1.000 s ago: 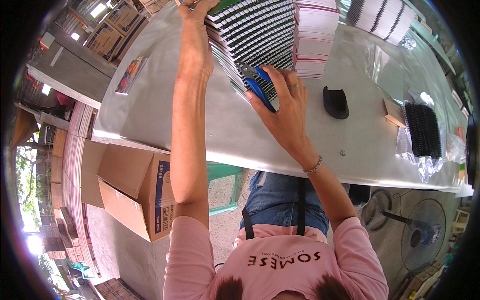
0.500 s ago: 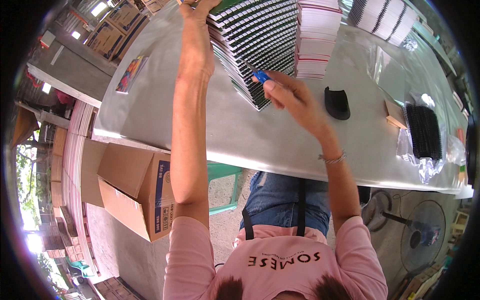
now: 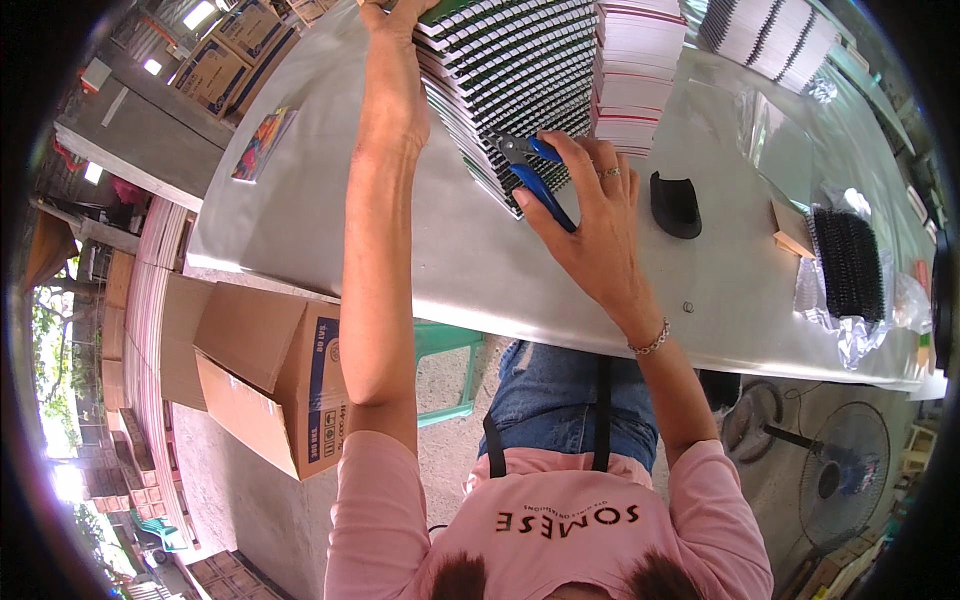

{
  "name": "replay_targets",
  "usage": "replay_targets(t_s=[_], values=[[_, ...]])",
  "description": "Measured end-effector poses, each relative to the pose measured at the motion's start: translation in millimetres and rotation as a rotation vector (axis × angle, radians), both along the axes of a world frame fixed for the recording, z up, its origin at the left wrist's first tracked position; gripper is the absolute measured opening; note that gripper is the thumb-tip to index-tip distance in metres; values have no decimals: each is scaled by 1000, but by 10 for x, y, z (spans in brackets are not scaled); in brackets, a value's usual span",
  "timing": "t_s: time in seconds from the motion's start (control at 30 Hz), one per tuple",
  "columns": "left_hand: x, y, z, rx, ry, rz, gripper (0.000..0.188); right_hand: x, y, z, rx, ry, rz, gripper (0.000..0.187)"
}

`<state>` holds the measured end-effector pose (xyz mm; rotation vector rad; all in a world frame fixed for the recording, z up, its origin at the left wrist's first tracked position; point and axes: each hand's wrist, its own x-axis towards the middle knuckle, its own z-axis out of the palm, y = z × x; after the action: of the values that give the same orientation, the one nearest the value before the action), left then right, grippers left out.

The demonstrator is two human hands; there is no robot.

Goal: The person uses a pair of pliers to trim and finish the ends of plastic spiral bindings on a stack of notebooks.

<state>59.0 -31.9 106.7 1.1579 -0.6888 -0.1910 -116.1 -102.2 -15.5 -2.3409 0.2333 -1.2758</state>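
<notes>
My right hand [image 3: 592,215] grips blue-handled pliers [image 3: 530,170], their jaws at the wire-bound edge of a slanted row of spiral notebooks [image 3: 510,85] on the grey table [image 3: 330,230]. My left hand [image 3: 395,15] reaches far across to the back end of that row and presses on the notebooks; its fingers are cut off by the picture's top edge. A stack of white-edged booklets [image 3: 640,65] stands just right of the row.
A black curved tool [image 3: 675,203] lies right of my hand. Black binding coils [image 3: 850,262] in clear wrap and a small brown block [image 3: 790,230] lie at the right. An open cardboard box [image 3: 270,375] stands on the floor at the left, a fan [image 3: 835,475] lower right.
My right hand has moved with the pliers a little up toward the notebook row, and the jaws now meet the wire edge. The left arm has stayed in place.
</notes>
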Motion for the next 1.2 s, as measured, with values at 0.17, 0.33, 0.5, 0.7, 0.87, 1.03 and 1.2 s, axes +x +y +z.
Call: replay_targets(t_s=[0.17,0.33,0.5,0.7,0.87,1.03,1.2], values=[[24,6,17,25,-5,-3,38,50,13,-78,-19,-19,-58,61],[-85,-24,28,-31,-7,30,38,79,44,-81,-20,-38,-57,62],[2,6,20,6,-9,-2,36,126,72,-95,-29,-42,-80,62],[31,8,3,25,-3,0,36,139,80,-85,-19,-57,-89,53],[16,-2,10,32,7,16,37,72,131,-7,590,67,287,43],[-98,-7,38,-11,15,49,38,-23,126,146,873,243,428,44],[15,-2,26,15,13,4,39,59,193,18,83,-50,-83,54]])
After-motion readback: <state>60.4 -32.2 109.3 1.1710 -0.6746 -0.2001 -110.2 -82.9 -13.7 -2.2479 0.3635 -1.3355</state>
